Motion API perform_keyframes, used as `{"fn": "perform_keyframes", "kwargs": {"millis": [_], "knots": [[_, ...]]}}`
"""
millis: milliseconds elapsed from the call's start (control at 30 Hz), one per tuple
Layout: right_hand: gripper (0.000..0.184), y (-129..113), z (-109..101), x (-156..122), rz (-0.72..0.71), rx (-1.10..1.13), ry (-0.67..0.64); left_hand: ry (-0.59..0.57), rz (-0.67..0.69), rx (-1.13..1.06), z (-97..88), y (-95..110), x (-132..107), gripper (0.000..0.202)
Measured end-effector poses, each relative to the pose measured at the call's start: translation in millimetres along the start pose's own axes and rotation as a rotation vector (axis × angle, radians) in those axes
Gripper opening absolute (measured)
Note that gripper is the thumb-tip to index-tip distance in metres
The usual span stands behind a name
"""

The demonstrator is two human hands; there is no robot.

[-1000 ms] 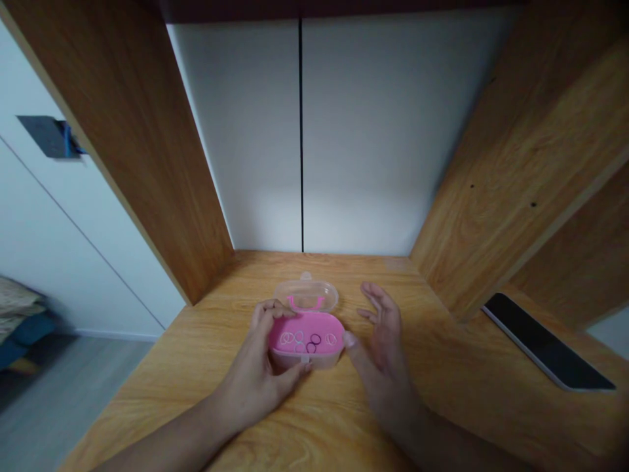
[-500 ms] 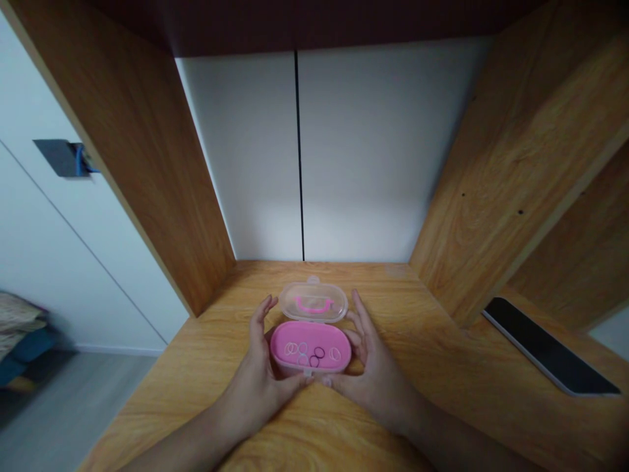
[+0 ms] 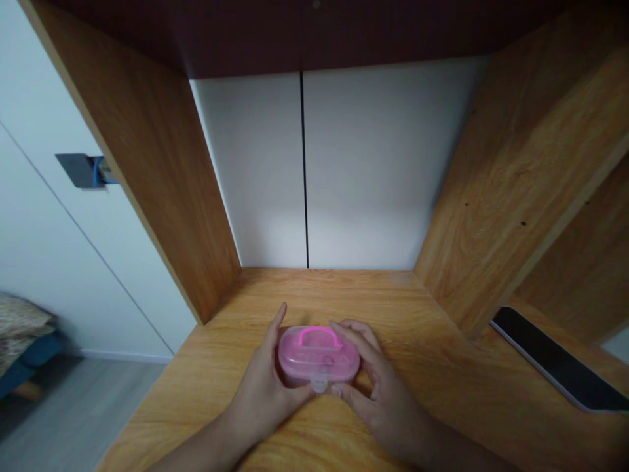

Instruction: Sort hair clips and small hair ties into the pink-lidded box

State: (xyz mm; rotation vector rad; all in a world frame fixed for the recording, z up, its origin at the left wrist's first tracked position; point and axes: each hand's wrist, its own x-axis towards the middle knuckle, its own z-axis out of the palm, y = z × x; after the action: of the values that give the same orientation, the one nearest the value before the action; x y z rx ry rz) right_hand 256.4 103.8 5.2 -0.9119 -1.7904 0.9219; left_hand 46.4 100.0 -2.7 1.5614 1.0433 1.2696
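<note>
Pink case (image 3: pixel 319 355) — shut (between both hands (image 3: pixel 260 375) (image 3: pixel 379 400))

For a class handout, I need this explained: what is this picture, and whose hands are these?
This comes from a camera worn on a person's head, looking forward and down. There's no machine here, just two bare hands. The left hand and right hand cup a small closed pink plastic box with a clear lid and pink handle. Small rings show faintly inside. It sits on a wooden desk between wooden side panels, with a flat dark tablet off to the right.
</note>
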Motion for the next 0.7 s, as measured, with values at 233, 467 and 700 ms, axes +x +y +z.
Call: {"fn": "perform_keyframes", "kwargs": {"millis": [233,467,700], "knots": [[0.044,-5.0,-0.2,0.7,-0.009,-0.102,-0.006,0.002,0.088,0.129,-1.5,-0.4,5.9,0.104],[0.043,-5.8,1.3,0.9,-0.016,-0.063,-0.003,0.011,0.162,0.301,-3.5,-1.1,7.6,0.083],[0.042,-4.4,1.7,0.0,-0.002,-0.066,0.013,-0.003,0.231,0.508,-6.2,0.8,7.5,0.082]]}}
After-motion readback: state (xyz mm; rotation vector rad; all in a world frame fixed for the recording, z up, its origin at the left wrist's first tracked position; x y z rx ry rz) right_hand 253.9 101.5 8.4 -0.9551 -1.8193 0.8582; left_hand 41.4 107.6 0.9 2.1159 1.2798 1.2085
